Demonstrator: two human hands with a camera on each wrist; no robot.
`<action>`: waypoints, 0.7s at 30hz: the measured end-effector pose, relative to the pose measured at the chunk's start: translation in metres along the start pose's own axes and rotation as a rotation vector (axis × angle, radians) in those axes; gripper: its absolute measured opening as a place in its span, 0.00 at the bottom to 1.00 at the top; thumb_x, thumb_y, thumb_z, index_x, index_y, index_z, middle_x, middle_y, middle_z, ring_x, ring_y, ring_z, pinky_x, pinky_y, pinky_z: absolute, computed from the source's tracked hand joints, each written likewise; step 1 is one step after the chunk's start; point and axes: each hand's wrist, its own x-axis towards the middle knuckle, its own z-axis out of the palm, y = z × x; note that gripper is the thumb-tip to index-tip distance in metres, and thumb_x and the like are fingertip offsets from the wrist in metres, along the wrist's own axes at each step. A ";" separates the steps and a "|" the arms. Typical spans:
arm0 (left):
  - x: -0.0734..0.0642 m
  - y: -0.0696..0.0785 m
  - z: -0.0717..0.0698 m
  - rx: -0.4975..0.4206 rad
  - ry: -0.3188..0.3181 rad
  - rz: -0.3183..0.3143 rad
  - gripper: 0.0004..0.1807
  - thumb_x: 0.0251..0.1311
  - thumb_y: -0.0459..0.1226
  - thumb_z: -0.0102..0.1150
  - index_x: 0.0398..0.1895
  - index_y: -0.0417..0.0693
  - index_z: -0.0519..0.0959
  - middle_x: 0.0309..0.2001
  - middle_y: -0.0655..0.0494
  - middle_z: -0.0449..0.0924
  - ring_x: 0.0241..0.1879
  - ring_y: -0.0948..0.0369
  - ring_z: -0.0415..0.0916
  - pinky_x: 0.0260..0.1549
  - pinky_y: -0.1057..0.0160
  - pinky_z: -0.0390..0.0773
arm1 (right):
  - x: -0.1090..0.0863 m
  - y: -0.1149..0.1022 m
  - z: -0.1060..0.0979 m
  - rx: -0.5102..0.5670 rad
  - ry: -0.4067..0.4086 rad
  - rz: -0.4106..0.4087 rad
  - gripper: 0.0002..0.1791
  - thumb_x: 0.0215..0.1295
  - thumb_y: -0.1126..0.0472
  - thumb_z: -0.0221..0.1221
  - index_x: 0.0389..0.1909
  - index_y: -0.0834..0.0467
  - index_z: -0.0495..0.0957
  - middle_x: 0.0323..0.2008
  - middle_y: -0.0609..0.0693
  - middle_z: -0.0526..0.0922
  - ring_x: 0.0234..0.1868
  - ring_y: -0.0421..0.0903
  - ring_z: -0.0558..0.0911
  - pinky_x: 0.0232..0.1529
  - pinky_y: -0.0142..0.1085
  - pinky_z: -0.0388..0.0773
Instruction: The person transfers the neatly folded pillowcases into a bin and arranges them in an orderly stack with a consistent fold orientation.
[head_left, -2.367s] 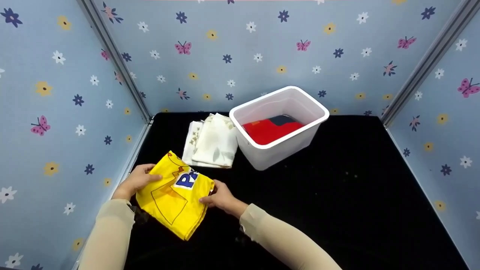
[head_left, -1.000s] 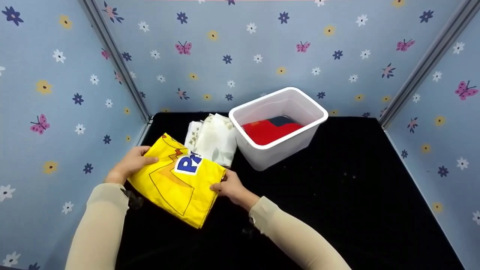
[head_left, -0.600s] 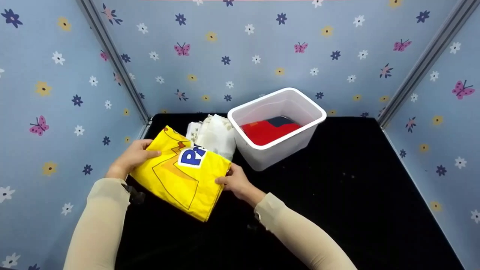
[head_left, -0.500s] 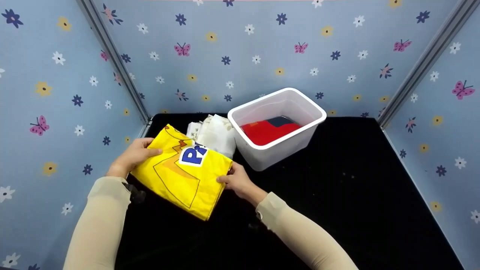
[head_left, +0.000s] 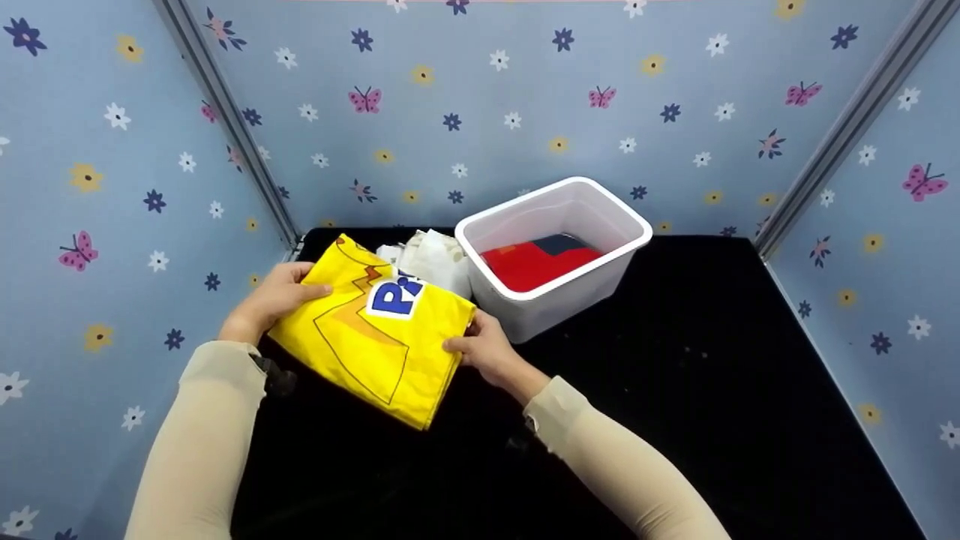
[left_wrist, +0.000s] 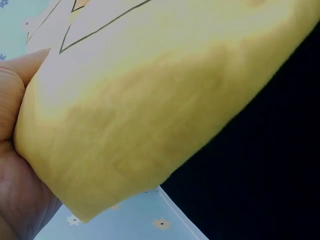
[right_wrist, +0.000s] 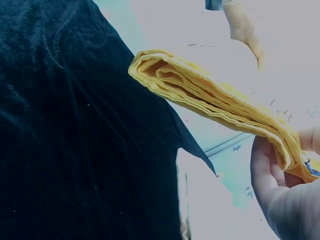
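My two hands hold up a folded yellow garment with a cartoon outline and a blue "Pi" print, tilted above the black surface. At its left edge my left hand grips it, thumb on top and the other fingers hidden beneath. My right hand pinches the right edge between thumb and fingers. In the right wrist view, several folded layers of the yellow garment show along its edge. Behind it, partly covered from view, lie folded white cloths with a pale leaf print.
A white plastic tub stands behind and right of the garment, close to the white cloths. Inside it lie a red cloth and a dark blue-grey cloth. Flower-patterned panels enclose the black surface at the back and sides.
Both hands have carried the yellow garment away from me and to the right. It now hides most of the white cloths, which were in fuller view earlier. The tub has stayed in place.
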 end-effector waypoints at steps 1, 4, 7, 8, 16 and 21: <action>-0.002 0.005 0.001 -0.005 -0.002 -0.002 0.22 0.67 0.39 0.58 0.60 0.37 0.73 0.46 0.45 0.81 0.30 0.60 0.82 0.34 0.63 0.84 | 0.000 -0.002 -0.001 -0.002 0.000 -0.007 0.34 0.48 0.77 0.63 0.60 0.62 0.69 0.44 0.60 0.81 0.37 0.51 0.85 0.34 0.42 0.85; -0.006 0.015 0.004 -0.017 -0.006 -0.003 0.22 0.67 0.39 0.58 0.61 0.37 0.73 0.45 0.45 0.81 0.30 0.60 0.82 0.34 0.62 0.84 | 0.000 -0.008 -0.005 -0.002 -0.002 -0.035 0.33 0.49 0.77 0.62 0.59 0.63 0.69 0.43 0.59 0.81 0.36 0.50 0.84 0.33 0.40 0.85; -0.007 0.022 0.007 -0.024 -0.006 0.005 0.22 0.67 0.39 0.58 0.60 0.36 0.74 0.43 0.48 0.82 0.29 0.60 0.82 0.34 0.62 0.84 | 0.000 -0.013 -0.009 0.007 0.003 -0.063 0.32 0.48 0.77 0.61 0.59 0.63 0.70 0.42 0.59 0.80 0.36 0.50 0.83 0.32 0.39 0.85; -0.006 0.023 0.008 -0.026 -0.005 0.010 0.22 0.67 0.39 0.59 0.59 0.36 0.74 0.42 0.49 0.82 0.29 0.60 0.82 0.34 0.63 0.84 | 0.000 -0.015 -0.010 0.014 0.005 -0.070 0.32 0.48 0.78 0.60 0.59 0.64 0.70 0.42 0.59 0.80 0.36 0.50 0.83 0.32 0.39 0.85; -0.001 0.032 0.016 -0.037 0.011 0.034 0.20 0.66 0.38 0.59 0.58 0.36 0.75 0.41 0.49 0.82 0.29 0.61 0.82 0.33 0.64 0.84 | -0.002 -0.029 -0.020 0.046 0.026 -0.067 0.32 0.50 0.77 0.59 0.61 0.65 0.68 0.43 0.59 0.78 0.39 0.51 0.82 0.36 0.41 0.85; 0.004 0.036 0.022 -0.076 0.013 0.064 0.21 0.66 0.36 0.59 0.59 0.34 0.74 0.40 0.48 0.83 0.29 0.61 0.82 0.33 0.64 0.84 | -0.002 -0.036 -0.028 0.068 0.037 -0.084 0.34 0.50 0.78 0.57 0.63 0.64 0.68 0.45 0.60 0.77 0.41 0.52 0.82 0.39 0.43 0.85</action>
